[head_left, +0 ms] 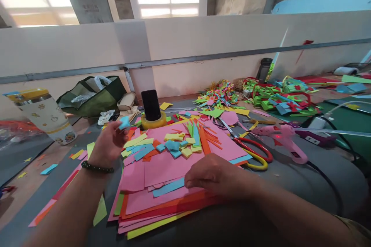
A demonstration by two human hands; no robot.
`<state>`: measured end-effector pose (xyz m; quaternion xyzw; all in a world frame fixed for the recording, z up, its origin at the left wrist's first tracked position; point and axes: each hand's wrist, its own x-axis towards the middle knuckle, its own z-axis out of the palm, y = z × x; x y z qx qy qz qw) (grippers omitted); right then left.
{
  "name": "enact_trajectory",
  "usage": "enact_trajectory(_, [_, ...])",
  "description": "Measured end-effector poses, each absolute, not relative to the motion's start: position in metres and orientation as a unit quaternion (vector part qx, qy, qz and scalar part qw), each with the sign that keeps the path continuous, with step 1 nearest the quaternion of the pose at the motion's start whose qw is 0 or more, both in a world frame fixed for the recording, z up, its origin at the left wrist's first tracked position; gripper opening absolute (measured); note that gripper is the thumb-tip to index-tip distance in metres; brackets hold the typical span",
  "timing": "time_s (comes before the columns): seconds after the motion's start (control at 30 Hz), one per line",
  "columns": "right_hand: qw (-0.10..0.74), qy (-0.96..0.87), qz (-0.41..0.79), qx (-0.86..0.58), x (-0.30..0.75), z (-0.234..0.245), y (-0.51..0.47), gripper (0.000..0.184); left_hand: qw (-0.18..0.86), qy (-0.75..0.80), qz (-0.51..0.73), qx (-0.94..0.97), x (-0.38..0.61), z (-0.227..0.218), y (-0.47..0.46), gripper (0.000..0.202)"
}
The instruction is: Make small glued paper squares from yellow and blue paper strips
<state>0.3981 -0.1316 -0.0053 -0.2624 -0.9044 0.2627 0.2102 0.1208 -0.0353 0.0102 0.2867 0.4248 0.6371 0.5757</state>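
My left hand (108, 143) is raised over the left side of a stack of coloured paper sheets (162, 197), its fingers pinched on a small blue paper piece (124, 122). A dark bead bracelet sits on that wrist. My right hand (213, 175) rests knuckles up on the pink top sheet, fingers curled down onto a blue paper strip (168, 187). Small cut squares and strips in blue, yellow and orange (179, 146) lie on the pink sheet between the hands.
Red-and-yellow scissors (251, 150) and a pink glue gun (285, 139) with a black cord lie to the right. A phone stands in a yellow tape roll (152, 112) behind the stack. A bottle (48, 115), a green bag (92, 96) and heaps of paper crafts (278, 98) line the back.
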Motion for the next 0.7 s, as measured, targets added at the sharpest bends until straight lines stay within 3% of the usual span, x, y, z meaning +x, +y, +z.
enact_trajectory(0.17, [0.243,-0.893,0.087,-0.368,0.429,-0.006,-0.144,0.026,0.529,0.439,0.672,0.275,0.099,0.013,-0.023,0.011])
enact_trajectory(0.37, [0.367,-0.757,-0.183,-0.509,0.479,-0.027,-0.166,0.027,0.476,0.482,0.508,0.532,0.145,-0.008,-0.034,0.012])
enact_trajectory(0.57, [0.374,-0.686,-0.26,-0.567,0.492,-0.033,-0.191,0.016,0.413,0.484,0.397,0.661,0.18,-0.021,-0.035,0.027])
enact_trajectory(0.7, [0.349,-0.667,-0.265,-0.602,0.503,-0.036,-0.197,0.015,0.304,0.518,0.418,0.681,0.159,-0.01,-0.031,0.031])
